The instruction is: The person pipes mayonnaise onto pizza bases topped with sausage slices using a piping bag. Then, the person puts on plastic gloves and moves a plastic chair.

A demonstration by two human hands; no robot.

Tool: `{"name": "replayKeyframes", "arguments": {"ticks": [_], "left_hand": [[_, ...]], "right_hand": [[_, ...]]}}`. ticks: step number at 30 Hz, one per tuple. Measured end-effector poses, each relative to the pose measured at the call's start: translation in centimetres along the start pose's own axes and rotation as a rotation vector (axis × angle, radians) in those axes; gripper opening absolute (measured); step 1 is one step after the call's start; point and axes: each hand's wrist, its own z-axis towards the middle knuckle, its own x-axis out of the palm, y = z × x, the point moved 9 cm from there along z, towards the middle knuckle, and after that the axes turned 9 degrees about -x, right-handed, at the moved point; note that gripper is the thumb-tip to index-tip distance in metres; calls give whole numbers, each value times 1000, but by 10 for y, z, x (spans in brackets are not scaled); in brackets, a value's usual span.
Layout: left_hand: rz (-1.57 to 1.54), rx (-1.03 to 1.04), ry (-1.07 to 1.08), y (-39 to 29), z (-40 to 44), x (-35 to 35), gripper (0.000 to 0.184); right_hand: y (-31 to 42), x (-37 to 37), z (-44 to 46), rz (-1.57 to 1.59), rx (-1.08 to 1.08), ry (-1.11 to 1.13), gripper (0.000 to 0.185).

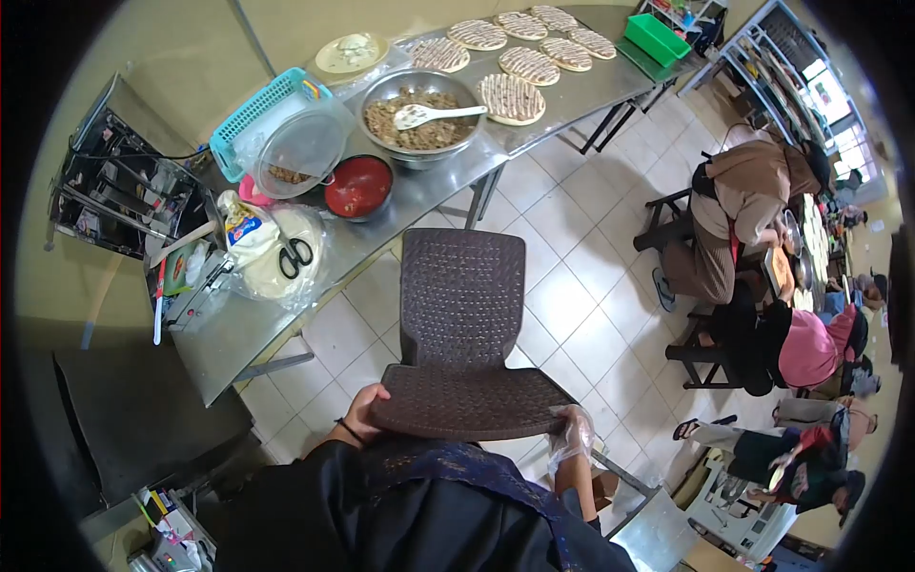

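A dark brown woven-pattern plastic chair [462, 296] stands right in front of me, its backrest on the far side. At the left edge of its seat, my left hand [362, 412] is closed with the fingers at the rim; a dark band circles the wrist. My right hand [572, 434], in a clear plastic glove, grips the seat's right edge, with its fingertips partly hidden. Beyond the chair, a steel table carries a big metal bowl [419, 143] of brown filling with a white spatula [438, 114] across it.
Several round flatbreads with brown stripes [515, 97] lie along the steel table [233, 343]. Near its left end are a red bowl [359, 186], a turquoise basket [250, 114] and black scissors [295, 257]. Several people sit or stand at the right, one in pink [815, 348].
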Motion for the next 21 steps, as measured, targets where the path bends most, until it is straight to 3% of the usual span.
{"name": "replayKeyframes", "arguments": {"ticks": [1,3,4,5,6,7,8,10,15,18,21], "left_hand": [[-4,2,1,-1,-11,-4,26],[329,315,-268,-42,-44,-22,29],[333,320,-259,-54,-40,-34,29],[124,211,-61,-59,-22,-45,32],[-84,98,139,-59,-13,-44,34],[412,660,129,-90,-49,-28,37],[412,663,142,-102,-43,-29,37],[-146,394,204,-123,-1,-53,37],[-239,573,228,-181,14,-56,28],[-331,573,178,-205,32,-80,24],[-335,578,191,-209,17,-63,30]], "right_hand": [[-3,11,5,-218,-178,128,8],[-24,36,12,-251,-111,155,9],[-29,57,12,-286,-46,174,11],[-32,77,17,-285,-59,172,11],[-33,110,26,-380,-184,309,18],[-31,144,26,-478,-304,441,25],[-24,168,20,-548,38,271,21],[-39,216,42,-318,9,313,16],[-57,322,80,-101,7,488,15],[-45,382,67,-180,14,547,17],[-42,417,67,-275,-71,625,23]]}}
